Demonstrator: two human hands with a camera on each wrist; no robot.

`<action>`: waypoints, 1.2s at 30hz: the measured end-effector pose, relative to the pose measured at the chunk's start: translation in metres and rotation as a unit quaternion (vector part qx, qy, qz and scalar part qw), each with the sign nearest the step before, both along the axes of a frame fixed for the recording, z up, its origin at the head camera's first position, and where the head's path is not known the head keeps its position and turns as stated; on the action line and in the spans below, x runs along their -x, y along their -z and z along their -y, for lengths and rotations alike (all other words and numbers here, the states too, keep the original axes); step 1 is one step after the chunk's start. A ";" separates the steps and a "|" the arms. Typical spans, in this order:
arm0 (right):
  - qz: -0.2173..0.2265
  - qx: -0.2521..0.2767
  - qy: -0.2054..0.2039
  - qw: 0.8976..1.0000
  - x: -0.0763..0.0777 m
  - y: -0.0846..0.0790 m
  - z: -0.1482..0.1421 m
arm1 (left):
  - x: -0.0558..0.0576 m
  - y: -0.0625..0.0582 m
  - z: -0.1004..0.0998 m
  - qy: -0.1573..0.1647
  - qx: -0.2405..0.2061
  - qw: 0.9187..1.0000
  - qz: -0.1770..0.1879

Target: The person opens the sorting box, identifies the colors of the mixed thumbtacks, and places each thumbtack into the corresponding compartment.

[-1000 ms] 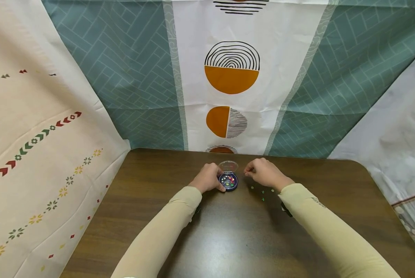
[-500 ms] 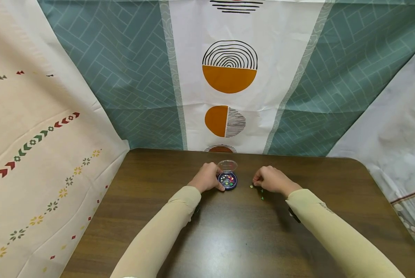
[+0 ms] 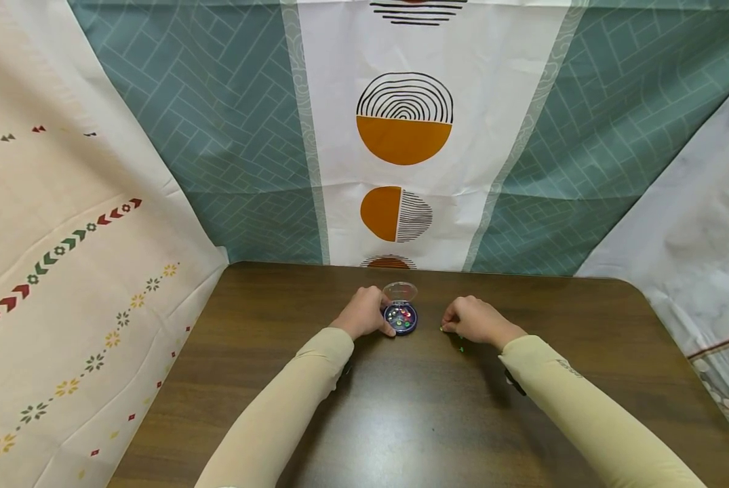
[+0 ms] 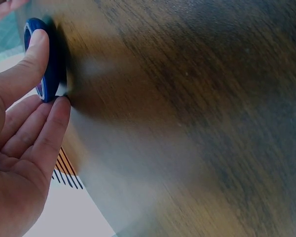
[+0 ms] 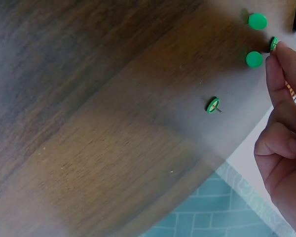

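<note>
A small round blue case (image 3: 401,318) with its clear lid (image 3: 401,291) raised stands on the table, several coloured thumbtacks inside. My left hand (image 3: 365,313) grips the case at its left side; in the left wrist view the thumb lies on the blue rim (image 4: 52,74) and the fingertips are at its far edge. To the right of the case, my right hand (image 3: 475,320) pinches a green thumbtack (image 5: 274,43) between thumb and forefinger, low over the table. Loose green thumbtacks lie near it: one (image 5: 257,21), another (image 5: 254,59), and one with its pin showing (image 5: 213,104).
The brown wooden table (image 3: 266,305) runs back to a teal and white patterned curtain (image 3: 254,135). A cream embroidered cloth (image 3: 83,271) hangs at the left, and a pale marbled cloth (image 3: 694,237) at the right.
My right hand has moved right and toward me, from beside the case to the loose thumbtacks, and now has a green one at its fingertips. The left hand stays on the case.
</note>
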State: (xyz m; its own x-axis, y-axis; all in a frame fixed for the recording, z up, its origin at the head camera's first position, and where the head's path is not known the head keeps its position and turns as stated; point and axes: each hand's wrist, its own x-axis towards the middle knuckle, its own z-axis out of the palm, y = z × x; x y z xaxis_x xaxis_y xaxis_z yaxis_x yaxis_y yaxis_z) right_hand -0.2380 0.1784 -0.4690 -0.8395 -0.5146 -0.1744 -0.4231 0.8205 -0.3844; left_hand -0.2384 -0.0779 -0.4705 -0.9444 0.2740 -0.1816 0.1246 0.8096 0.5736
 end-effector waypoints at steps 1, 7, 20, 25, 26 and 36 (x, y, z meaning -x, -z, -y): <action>0.001 0.000 0.000 1.000 0.000 0.000 0.000 | 0.000 0.000 0.000 0.000 -0.002 1.000 0.001; 0.005 -0.006 0.003 1.000 0.001 -0.002 0.001 | 0.001 -0.001 0.000 0.003 -0.010 1.000 0.005; 0.004 -0.006 0.012 1.000 0.005 -0.009 0.003 | 0.001 -0.001 0.000 0.004 -0.008 1.000 0.003; -0.003 0.011 0.015 1.000 0.005 -0.021 0.013 | 0.000 0.000 0.001 0.002 -0.011 1.000 0.005; -0.007 0.015 0.014 1.000 0.005 -0.023 0.015 | 0.000 0.000 0.001 0.001 -0.012 1.000 0.007; -0.038 0.038 0.004 0.999 0.002 -0.030 0.044 | 0.000 -0.001 0.002 0.003 -0.013 1.000 0.008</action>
State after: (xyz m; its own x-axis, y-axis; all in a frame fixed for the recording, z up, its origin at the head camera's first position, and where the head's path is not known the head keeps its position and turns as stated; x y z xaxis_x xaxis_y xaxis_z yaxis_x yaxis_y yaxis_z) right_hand -0.2397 0.1342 -0.4393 -0.8528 -0.5173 -0.0718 -0.4468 0.7938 -0.4126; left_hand -0.2385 -0.0795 -0.4693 -0.9398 0.2841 -0.1900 0.1194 0.7938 0.5964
